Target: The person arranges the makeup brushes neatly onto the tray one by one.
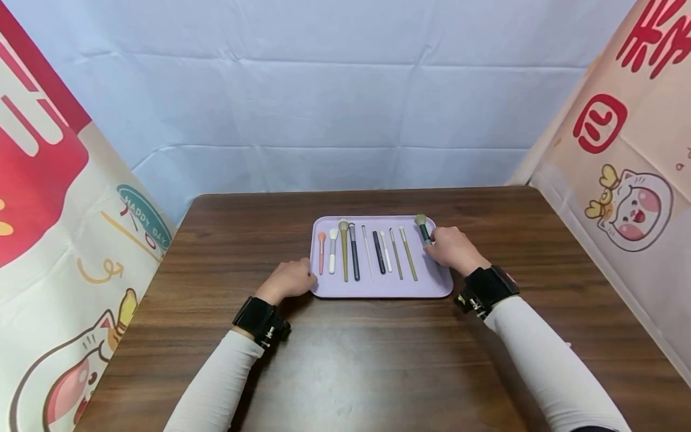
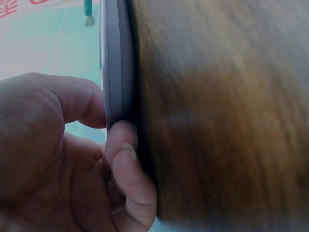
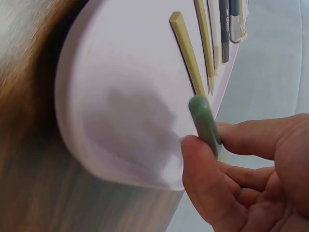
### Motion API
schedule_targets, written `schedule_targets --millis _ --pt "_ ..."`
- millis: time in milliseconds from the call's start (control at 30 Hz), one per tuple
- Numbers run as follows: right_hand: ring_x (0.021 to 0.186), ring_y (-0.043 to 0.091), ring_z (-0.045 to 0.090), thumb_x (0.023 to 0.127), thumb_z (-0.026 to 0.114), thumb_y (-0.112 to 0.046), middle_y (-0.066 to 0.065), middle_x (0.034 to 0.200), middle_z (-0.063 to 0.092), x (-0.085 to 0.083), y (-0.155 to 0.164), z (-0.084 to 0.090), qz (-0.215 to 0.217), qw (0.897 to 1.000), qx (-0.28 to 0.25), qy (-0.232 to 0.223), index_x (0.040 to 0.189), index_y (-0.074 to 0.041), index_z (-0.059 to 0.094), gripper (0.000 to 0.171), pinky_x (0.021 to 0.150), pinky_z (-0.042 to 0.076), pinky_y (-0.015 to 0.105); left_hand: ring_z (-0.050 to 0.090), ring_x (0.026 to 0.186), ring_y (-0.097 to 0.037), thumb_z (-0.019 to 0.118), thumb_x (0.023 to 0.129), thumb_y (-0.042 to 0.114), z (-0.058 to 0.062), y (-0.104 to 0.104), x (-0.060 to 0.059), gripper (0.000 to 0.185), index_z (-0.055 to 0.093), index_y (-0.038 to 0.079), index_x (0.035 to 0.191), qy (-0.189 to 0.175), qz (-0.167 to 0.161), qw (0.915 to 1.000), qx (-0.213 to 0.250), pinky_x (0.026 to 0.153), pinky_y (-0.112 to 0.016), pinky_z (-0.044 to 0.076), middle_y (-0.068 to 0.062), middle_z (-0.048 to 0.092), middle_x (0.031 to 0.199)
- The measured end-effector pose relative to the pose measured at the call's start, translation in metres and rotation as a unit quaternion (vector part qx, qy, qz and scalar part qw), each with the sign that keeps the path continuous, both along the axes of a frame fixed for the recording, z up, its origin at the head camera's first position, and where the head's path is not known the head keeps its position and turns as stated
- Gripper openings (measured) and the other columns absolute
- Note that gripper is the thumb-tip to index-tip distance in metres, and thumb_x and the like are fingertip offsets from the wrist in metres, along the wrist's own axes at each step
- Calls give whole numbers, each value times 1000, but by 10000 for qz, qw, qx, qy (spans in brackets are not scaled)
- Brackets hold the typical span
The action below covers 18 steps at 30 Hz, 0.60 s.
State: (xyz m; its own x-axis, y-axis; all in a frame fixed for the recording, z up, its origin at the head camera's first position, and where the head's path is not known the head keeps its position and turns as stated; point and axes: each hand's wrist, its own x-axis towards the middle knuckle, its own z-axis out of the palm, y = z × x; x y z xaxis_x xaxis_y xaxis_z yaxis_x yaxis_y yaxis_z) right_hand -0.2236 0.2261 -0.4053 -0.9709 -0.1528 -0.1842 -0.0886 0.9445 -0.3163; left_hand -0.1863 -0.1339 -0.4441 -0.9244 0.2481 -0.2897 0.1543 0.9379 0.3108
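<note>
A lilac tray [image 1: 378, 289] lies on the wooden table with several makeup brushes [image 1: 353, 252] side by side in it. My left hand [image 1: 309, 279] grips the tray's left edge. In the left wrist view its thumb [image 2: 87, 108] lies on top of the rim [image 2: 116, 63] and the fingers curl against the edge. My right hand [image 1: 433, 245] is over the tray's right end and pinches the handle of a green brush [image 1: 423, 227], whose bristles point away from me. The right wrist view shows the green handle [image 3: 205, 125] between thumb and fingers, just above the tray's corner [image 3: 120, 96].
The brown table [image 1: 351, 360] runs wide around the tray. Printed cloth panels stand at the left [image 1: 65, 240] and right [image 1: 621, 180], and a pale blue backdrop [image 1: 324, 108] hangs behind. A tan stick brush [image 3: 188, 53] lies closest to the green one.
</note>
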Motion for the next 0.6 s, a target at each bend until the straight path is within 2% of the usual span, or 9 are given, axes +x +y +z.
schedule_targets --millis 233,600 --pt "72 23 59 98 60 -19 16 90 60 -1 -5 -2 -173 9994 -97 -293 110 7 62 29 54 45 29 56 80 -28 53 94 22 1 0 -1 35 58 -4 117 14 3 10000 8 74 -38 47 -13 62 96" --pt "62 21 57 98 59 -18 12 78 57 -1 -9 -14 -254 9990 -99 -352 92 2 60 20 51 44 29 56 82 -28 51 96 23 0 1 0 38 57 -4 123 -113 120 9999 -14 76 -39 47 -14 63 102"
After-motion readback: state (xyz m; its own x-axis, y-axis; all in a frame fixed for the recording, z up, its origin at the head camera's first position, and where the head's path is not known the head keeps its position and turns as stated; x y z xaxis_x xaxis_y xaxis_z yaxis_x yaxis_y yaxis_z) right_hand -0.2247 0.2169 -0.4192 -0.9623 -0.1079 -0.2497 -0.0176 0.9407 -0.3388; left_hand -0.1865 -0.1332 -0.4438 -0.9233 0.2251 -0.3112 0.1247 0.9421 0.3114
